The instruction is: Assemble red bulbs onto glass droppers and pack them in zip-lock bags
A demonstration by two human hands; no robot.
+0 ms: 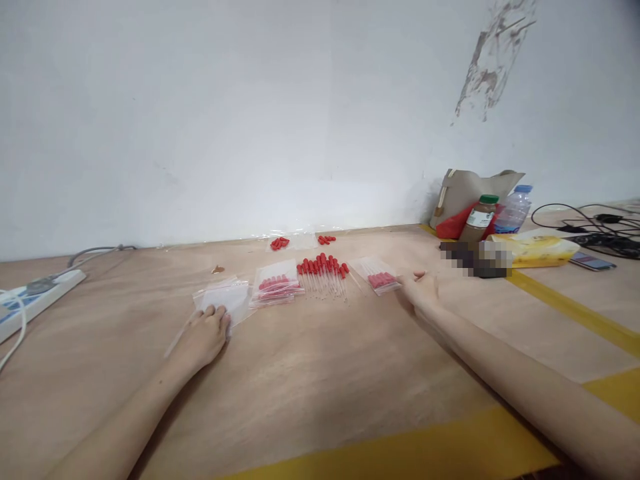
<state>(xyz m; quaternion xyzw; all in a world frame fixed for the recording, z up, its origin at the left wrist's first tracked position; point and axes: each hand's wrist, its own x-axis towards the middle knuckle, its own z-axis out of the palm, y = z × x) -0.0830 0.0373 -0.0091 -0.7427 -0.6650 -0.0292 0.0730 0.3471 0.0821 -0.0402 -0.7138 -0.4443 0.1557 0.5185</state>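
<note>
On the left, my left hand (207, 330) lies over a stack of clear plastic zip bags (231, 293), fingers slightly apart and pressing on the top one. My right hand (420, 292) has its fingertips closed at the right edge of a small zip bag with red-bulbed droppers (381, 277) inside. Between the hands is a loose pile of glass droppers with red rubber bulbs (323, 270), thin stems toward me. Beside it, to the left, filled zip bags (277, 283) are stacked, with red bulbs showing through the plastic.
Two groups of loose red bulbs (279, 244) lie on clear plastic near the wall. A power strip (45, 300) stands at far left. Toward the right are bottles (480, 220), a beige bag (463, 193), a yellow tissue pack (537, 250), a phone (593, 261) and black cables (607, 233).
</note>
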